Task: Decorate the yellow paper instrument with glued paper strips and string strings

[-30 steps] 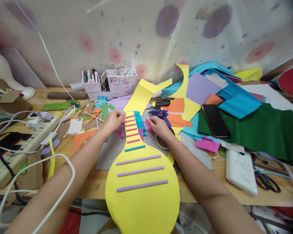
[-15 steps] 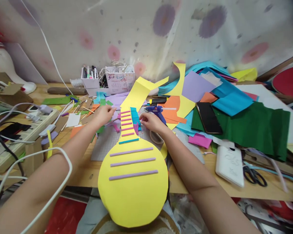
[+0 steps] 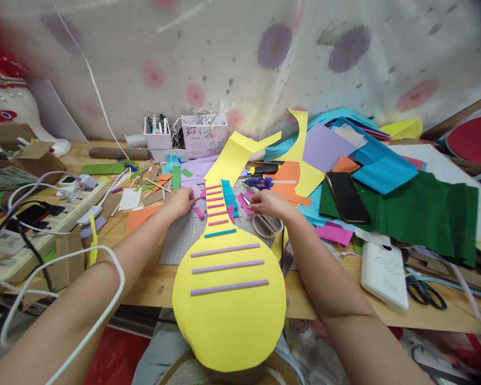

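A yellow paper lute-like shape (image 3: pixel 229 321) with a round body lies in front of me, its narrow neck pointing away. Purple strips cross the body, a blue one sits at the neck's base, and several pink strips cross the neck. Left of the neck, my left hand (image 3: pixel 179 202) is closed in a pinch; a small thin piece seems to show at its fingertips, too small to name. My right hand (image 3: pixel 269 204) is closed over the middle of grey-handled scissors (image 3: pixel 266 227), blade tip showing toward the neck. Fringed blue paper (image 3: pixel 227 198) lies right beside the neck.
A blue glue gun (image 3: pixel 260 183) lies behind my right hand. Rightward are a phone (image 3: pixel 348 197), green paper (image 3: pixel 417 214), a white power bank (image 3: pixel 383 272) and black scissors (image 3: pixel 425 292). At left stand a power strip (image 3: pixel 70 214) and a looping white cable (image 3: pixel 118 272).
My right hand has moved slightly right, from beside the blue paper onto the grey-handled scissors. My left hand has come a little nearer to me. The view has shifted slightly.
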`<state>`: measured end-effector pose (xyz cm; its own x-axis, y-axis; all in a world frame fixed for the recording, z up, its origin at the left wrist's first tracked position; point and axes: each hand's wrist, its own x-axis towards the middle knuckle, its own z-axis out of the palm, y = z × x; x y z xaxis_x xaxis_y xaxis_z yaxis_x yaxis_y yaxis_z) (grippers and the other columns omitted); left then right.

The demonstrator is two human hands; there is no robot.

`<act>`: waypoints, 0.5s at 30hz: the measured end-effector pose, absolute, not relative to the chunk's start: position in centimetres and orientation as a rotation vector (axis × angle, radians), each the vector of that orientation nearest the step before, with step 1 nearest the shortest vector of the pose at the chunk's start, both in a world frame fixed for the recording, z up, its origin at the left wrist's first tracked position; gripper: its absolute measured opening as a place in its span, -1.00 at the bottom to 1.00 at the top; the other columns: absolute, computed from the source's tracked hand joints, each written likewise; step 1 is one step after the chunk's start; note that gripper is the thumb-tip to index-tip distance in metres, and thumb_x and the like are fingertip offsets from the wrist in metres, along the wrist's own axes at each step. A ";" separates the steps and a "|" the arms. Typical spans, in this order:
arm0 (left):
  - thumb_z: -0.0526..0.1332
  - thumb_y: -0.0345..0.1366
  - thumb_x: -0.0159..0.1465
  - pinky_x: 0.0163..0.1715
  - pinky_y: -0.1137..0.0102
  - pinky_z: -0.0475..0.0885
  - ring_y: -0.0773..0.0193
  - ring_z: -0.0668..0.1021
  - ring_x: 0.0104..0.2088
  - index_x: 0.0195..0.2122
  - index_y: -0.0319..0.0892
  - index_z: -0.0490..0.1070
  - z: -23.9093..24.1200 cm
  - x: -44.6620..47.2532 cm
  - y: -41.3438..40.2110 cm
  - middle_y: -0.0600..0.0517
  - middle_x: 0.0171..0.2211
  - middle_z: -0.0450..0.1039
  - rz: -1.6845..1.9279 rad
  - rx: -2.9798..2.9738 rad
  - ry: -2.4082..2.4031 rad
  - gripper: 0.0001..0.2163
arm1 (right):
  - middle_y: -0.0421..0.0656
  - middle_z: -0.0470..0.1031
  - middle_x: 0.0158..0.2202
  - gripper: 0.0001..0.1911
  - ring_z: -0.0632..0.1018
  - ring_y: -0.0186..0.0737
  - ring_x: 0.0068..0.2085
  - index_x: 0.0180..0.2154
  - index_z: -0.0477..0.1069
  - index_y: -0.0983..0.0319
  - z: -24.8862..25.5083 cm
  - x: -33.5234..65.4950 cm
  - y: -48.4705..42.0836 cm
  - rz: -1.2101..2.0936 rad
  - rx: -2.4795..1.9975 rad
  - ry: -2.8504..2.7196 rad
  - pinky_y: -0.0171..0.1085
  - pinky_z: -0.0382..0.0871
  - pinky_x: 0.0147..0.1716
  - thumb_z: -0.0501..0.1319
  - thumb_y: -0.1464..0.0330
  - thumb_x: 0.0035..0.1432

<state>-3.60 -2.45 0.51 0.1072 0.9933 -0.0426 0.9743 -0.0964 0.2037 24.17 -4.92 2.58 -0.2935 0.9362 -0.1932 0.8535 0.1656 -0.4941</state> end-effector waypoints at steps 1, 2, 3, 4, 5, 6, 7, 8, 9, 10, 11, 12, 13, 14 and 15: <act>0.21 -0.30 0.11 -0.38 0.39 0.26 0.11 0.48 -0.29 -0.44 -0.15 0.40 0.5 -4.0 -2.3 -0.10 -0.30 0.48 0.129 2.179 1.997 -0.94 | -0.17 0.47 -0.55 -0.79 0.40 -0.31 -0.51 -0.58 0.41 0.23 2.6 24.2 -5.0 0.765 -1.783 -2.294 -0.32 0.07 -0.53 0.20 0.32 0.04; 0.20 -0.29 0.11 -0.38 0.39 0.26 0.11 0.48 -0.30 -0.45 -0.14 0.41 0.6 -4.4 -2.1 -0.09 -0.33 0.48 0.117 2.159 2.021 -0.94 | -0.16 0.48 -0.53 -0.80 0.40 -0.31 -0.50 -0.56 0.41 0.23 2.6 24.1 -5.0 0.733 -1.798 -2.312 -0.32 0.06 -0.53 0.20 0.31 0.05; 0.21 -0.29 0.10 -0.38 0.40 0.25 0.12 0.48 -0.32 -0.46 -0.13 0.41 0.9 -5.0 -2.0 -0.08 -0.37 0.48 0.106 2.134 2.050 -0.94 | -0.15 0.49 -0.51 -0.80 0.40 -0.30 -0.49 -0.55 0.42 0.23 2.6 24.0 -5.1 0.701 -1.805 -2.328 -0.32 0.05 -0.53 0.19 0.30 0.06; 0.23 -0.29 0.07 -0.39 0.41 0.25 0.13 0.48 -0.34 -0.47 -0.12 0.42 1.3 -5.7 -1.8 -0.06 -0.41 0.48 0.086 2.109 2.073 -0.95 | -0.15 0.49 -0.50 -0.80 0.40 -0.29 -0.48 -0.53 0.42 0.23 2.6 23.8 -5.1 0.681 -1.805 -2.340 -0.32 0.05 -0.52 0.19 0.28 0.07; 0.24 -0.30 0.04 -0.40 0.41 0.24 0.14 0.48 -0.36 -0.48 -0.12 0.42 1.9 -6.3 -1.6 -0.04 -0.44 0.47 0.054 2.085 2.082 -0.96 | -0.15 0.49 -0.49 -0.80 0.41 -0.29 -0.46 -0.52 0.42 0.22 2.6 23.6 -5.1 0.670 -1.803 -2.344 -0.32 0.05 -0.51 0.18 0.28 0.08; 0.26 -0.33 0.01 -0.41 0.42 0.23 0.15 0.47 -0.38 -0.50 -0.11 0.43 2.5 -6.9 -1.4 -0.02 -0.47 0.47 0.023 2.067 2.070 -0.98 | -0.15 0.50 -0.49 -0.80 0.41 -0.28 -0.45 -0.50 0.42 0.22 2.6 23.3 -5.2 0.668 -1.797 -2.344 -0.32 0.06 -0.50 0.18 0.27 0.09; 0.26 -0.36 -0.02 -0.42 0.43 0.23 0.17 0.47 -0.39 -0.53 -0.12 0.42 3.1 -7.3 -1.3 0.00 -0.49 0.46 0.005 2.056 2.038 -0.98 | -0.15 0.50 -0.48 -0.81 0.42 -0.28 -0.44 -0.49 0.42 0.22 2.5 23.0 -5.2 0.666 -1.784 -2.340 -0.32 0.07 -0.49 0.17 0.28 0.10; 0.26 -0.39 -0.04 -0.43 0.43 0.22 0.18 0.46 -0.41 -0.55 -0.12 0.41 3.7 -7.7 -1.2 0.01 -0.50 0.46 0.004 2.049 1.987 -0.96 | -0.16 0.51 -0.47 -0.82 0.43 -0.28 -0.43 -0.48 0.41 0.22 2.4 22.7 -5.3 0.663 -1.768 -2.336 -0.32 0.07 -0.48 0.17 0.28 0.10; 0.25 -0.41 -0.05 -0.45 0.44 0.22 0.20 0.45 -0.43 -0.57 -0.13 0.40 4.2 -7.9 -1.1 0.03 -0.52 0.45 0.027 2.030 1.926 -0.95 | -0.16 0.51 -0.47 -0.82 0.43 -0.28 -0.42 -0.48 0.41 0.22 2.4 22.5 -5.3 0.659 -1.749 -2.331 -0.32 0.07 -0.48 0.17 0.29 0.11; 0.23 -0.43 -0.06 -0.46 0.44 0.22 0.22 0.44 -0.44 -0.58 -0.14 0.39 4.7 -8.0 -1.1 0.04 -0.54 0.43 0.079 1.985 1.865 -0.94 | -0.16 0.51 -0.46 -0.82 0.44 -0.28 -0.42 -0.47 0.40 0.22 2.3 22.3 -5.4 0.652 -1.734 -2.324 -0.32 0.07 -0.47 0.16 0.29 0.11; 0.22 -0.44 -0.05 -0.47 0.45 0.23 0.25 0.43 -0.47 -0.58 -0.15 0.37 5.0 -8.1 -1.1 0.05 -0.56 0.41 0.149 1.912 1.811 -0.94 | -0.16 0.51 -0.46 -0.82 0.44 -0.28 -0.41 -0.47 0.40 0.22 2.2 22.2 -5.4 0.646 -1.721 -2.318 -0.32 0.07 -0.47 0.15 0.29 0.12; 0.21 -0.44 -0.04 -0.49 0.45 0.23 0.28 0.41 -0.50 -0.57 -0.16 0.34 5.3 -8.1 -1.2 0.06 -0.58 0.37 0.225 1.824 1.757 -0.94 | -0.16 0.51 -0.46 -0.82 0.44 -0.28 -0.41 -0.47 0.40 0.22 2.2 22.1 -5.4 0.643 -1.716 -2.313 -0.33 0.07 -0.47 0.15 0.30 0.13; 0.20 -0.44 -0.02 -0.51 0.46 0.23 0.31 0.38 -0.54 -0.56 -0.17 0.33 5.5 -8.1 -1.3 0.07 -0.60 0.34 0.302 1.733 1.701 -0.94 | -0.16 0.51 -0.46 -0.82 0.44 -0.28 -0.41 -0.46 0.40 0.23 2.1 22.0 -5.5 0.639 -1.719 -2.307 -0.33 0.08 -0.47 0.14 0.30 0.13; 0.20 -0.42 0.00 -0.54 0.47 0.21 0.35 0.35 -0.57 -0.56 -0.18 0.31 5.6 -8.1 -1.5 0.08 -0.61 0.30 0.377 1.651 1.644 -0.93 | -0.16 0.50 -0.46 -0.82 0.44 -0.28 -0.41 -0.46 0.40 0.23 2.0 22.0 -5.5 0.636 -1.727 -2.304 -0.33 0.08 -0.47 0.14 0.31 0.13; 0.21 -0.39 0.02 -0.57 0.48 0.18 0.38 0.30 -0.60 -0.56 -0.19 0.30 5.5 -8.1 -1.7 0.09 -0.61 0.27 0.437 1.582 1.585 -0.92 | -0.16 0.50 -0.46 -0.83 0.44 -0.28 -0.40 -0.45 0.41 0.23 1.9 22.0 -5.5 0.632 -1.734 -2.304 -0.33 0.09 -0.47 0.14 0.32 0.13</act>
<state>-8.06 -1.67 5.52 0.1417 0.9411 -0.3070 0.6506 0.1452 0.7454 21.95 -5.49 1.93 -0.2982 0.9490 -0.1023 0.8683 0.2251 -0.4420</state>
